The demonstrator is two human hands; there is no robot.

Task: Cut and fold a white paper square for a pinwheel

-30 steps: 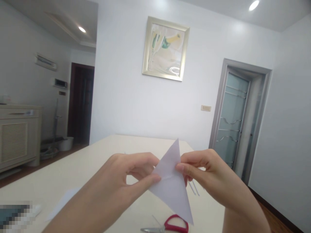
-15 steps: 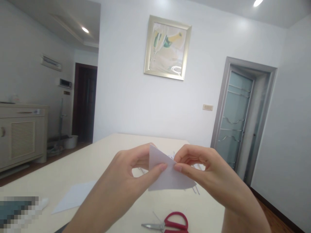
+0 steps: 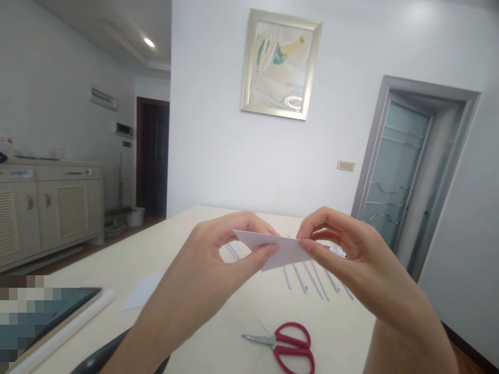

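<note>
Above the table I hold a small sheet of white paper (image 3: 286, 250) between both hands, tilted so it shows nearly edge-on. My left hand (image 3: 234, 259) pinches its left part, thumb on the near face and fingers behind. My right hand (image 3: 343, 244) grips the upper right edge between thumb and fingertips. Beyond and below the sheet lie several thin rolled paper tubes (image 3: 300, 278), partly covered by my hands. Red-handled scissors (image 3: 280, 343) rest nearer to me, blades pointing left, with thin slivers beside them.
Another white paper sheet (image 3: 142, 292) lies on the cream table (image 3: 206, 337), partly behind my left forearm. At the lower left are a tablet-like device (image 3: 66, 317), partly pixelated, and a dark curved object (image 3: 105, 353). A louvred cabinet (image 3: 50, 202) stands far left.
The paper has tipped from facing me to almost edge-on, both hands still pinching it. My view has swung left and down, so more of the scissors and rolled tubes shows.
</note>
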